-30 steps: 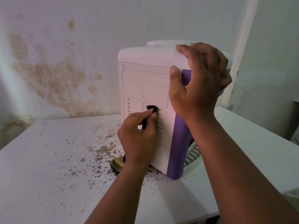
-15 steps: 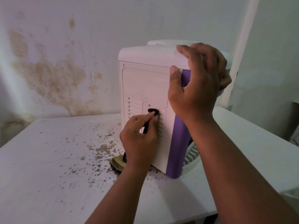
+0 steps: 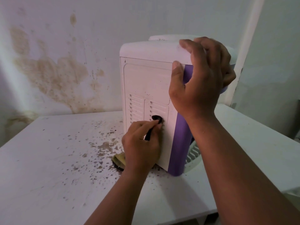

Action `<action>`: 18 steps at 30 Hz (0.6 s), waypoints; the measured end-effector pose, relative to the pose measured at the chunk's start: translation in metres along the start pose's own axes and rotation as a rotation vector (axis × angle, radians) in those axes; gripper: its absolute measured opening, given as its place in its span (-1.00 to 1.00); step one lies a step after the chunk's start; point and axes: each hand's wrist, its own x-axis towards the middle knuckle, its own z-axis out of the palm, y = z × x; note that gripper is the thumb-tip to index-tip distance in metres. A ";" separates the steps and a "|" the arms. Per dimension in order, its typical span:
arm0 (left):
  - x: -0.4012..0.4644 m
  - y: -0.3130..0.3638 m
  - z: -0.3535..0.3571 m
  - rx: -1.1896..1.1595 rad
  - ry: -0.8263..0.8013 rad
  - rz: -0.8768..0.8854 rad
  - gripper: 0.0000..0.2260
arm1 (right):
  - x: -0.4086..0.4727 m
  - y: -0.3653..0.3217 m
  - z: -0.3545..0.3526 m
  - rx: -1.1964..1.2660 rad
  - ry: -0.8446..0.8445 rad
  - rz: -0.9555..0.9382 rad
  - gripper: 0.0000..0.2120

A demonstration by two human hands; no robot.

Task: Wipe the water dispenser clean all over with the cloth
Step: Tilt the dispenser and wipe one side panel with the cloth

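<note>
Head view: looked forward and down at a white table (image 3: 48,168) set against a stained wall (image 3: 53,75).
Water dispenser (image 3: 146,82): stood upright on the table near the wall, its white rear panel facing the camera and a purple side panel at the right.
Rear vents (image 3: 136,109): two columns of louvred slots occupied the lower half of the rear panel, with dark specks along the slots.
Drip tray (image 3: 193,155): a white slatted part projected at the base, right of the purple panel.
Right hand (image 3: 199,85): gripped the upper right corner of the water dispenser, fingers curled over the top edge and thumb pressed flat on the rear panel.
Left hand (image 3: 142,146): was closed around a thin dark tool (image 3: 156,119), pinched between thumb and forefinger.
Tool position: its dark rounded tip touched the right vent column near the lowest slots; the handle ran down into the palm and was mostly hidden.
Cloth (image 3: 119,161): a yellowish wad, apparently the cloth, lay on the table just below the left hand, beside the base of the water dispenser, held by neither hand.
Table surface: carried brown and black debris, thickest left of the base.
</note>
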 end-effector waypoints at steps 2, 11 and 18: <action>0.008 -0.003 -0.003 0.036 0.048 -0.074 -0.83 | 0.000 0.000 0.000 -0.003 -0.003 -0.003 -0.62; 0.000 0.004 0.003 0.001 -0.020 0.081 -0.86 | -0.002 0.000 0.001 -0.006 0.012 -0.004 -0.62; 0.033 0.011 0.006 -0.010 0.143 -0.099 -0.87 | -0.001 0.000 0.001 -0.013 0.015 -0.003 -0.62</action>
